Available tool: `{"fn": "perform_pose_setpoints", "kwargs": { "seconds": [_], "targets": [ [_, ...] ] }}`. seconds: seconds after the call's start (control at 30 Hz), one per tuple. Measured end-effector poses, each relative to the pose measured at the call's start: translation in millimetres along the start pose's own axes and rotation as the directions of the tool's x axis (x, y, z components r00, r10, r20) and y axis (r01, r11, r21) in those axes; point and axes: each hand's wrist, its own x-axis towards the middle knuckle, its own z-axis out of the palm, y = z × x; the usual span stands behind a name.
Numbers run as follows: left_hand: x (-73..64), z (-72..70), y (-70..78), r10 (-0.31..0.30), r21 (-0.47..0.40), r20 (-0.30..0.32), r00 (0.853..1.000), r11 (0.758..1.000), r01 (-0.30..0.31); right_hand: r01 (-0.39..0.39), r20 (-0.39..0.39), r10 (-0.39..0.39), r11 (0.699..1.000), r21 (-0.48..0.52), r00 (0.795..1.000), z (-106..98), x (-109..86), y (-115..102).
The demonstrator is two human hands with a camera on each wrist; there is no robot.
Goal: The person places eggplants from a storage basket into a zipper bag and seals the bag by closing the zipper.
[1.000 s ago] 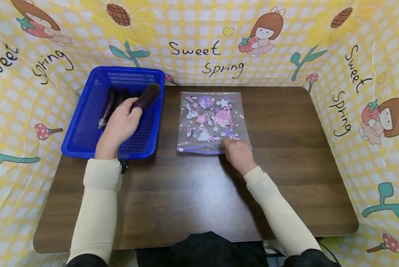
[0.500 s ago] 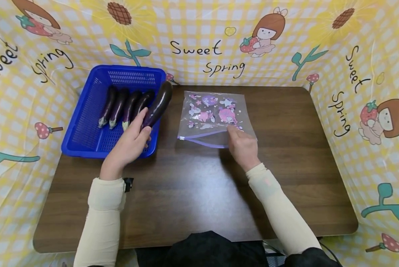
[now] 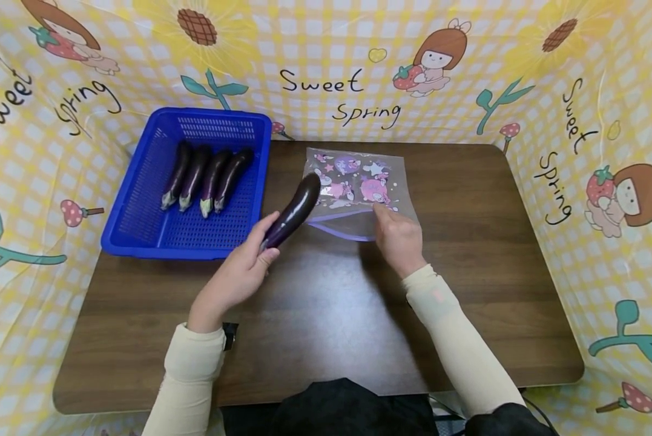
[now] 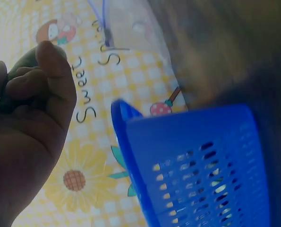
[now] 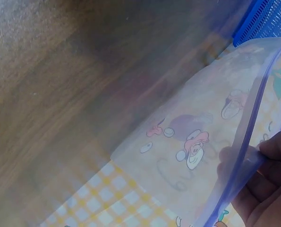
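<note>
So, eggplant (image 3: 295, 210) in left hand (image 3: 240, 270).

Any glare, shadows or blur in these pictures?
Head view: glare on the brown wooden table and held curved purple eggplant, shadow beside the right hand; left wrist view: left hand dim, table blurred; right wrist view: table hazy beside the clear patterned plastic bag.

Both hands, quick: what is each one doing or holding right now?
Left hand: closed, holding an eggplant by one end.
Right hand: closed, pinching the edge of the printed plastic bag.
</note>
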Motion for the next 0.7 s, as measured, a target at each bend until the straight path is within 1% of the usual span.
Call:
{"fn": "perform_pose_setpoints", "kwargs": {
  "seconds": [0.07, 0.17, 0.27, 0.37, 0.53, 0.7],
  "targets": [
    [-3.9, 7.0, 0.9, 0.008, 0.03, 0.025, 1.0, 0.999, -0.009, -0.004, 0.007, 0.004, 1.0, 0.006, 1.0, -1, 1.1, 0],
    [-9.0, 17.0, 4.2, 0.011, 0.044, 0.062, 0.998, 0.999, -0.014, -0.005, 0.006, 0.005, 1.0, 0.006, 1.0, -1, 2.4, -1],
    [-13.2, 27.2, 7.6, -0.01, 0.038, 0.104, 0.995, 0.999, 0.006, -0.006, 0.002, 0.006, 1.0, 0.0, 1.0, -1, 3.3, -1],
    [-16.1, 37.5, 8.5, -0.031, 0.042, 0.131, 0.991, 0.999, 0.025, -0.007, 0.004, 0.007, 1.0, -0.002, 1.0, -1, 4.1, -2],
    [-17.4, 51.0, 4.7, -0.069, 0.068, 0.141, 0.988, 0.996, 0.06, -0.007, 0.021, 0.007, 1.0, 0.005, 1.0, -1, 5.5, -4],
    [-14.5, 58.9, -0.9, -0.096, 0.1, 0.12, 0.988, 0.991, 0.084, -0.009, 0.046, 0.008, 1.0, 0.014, 0.999, -2, 4.5, -5]
  ]
}}
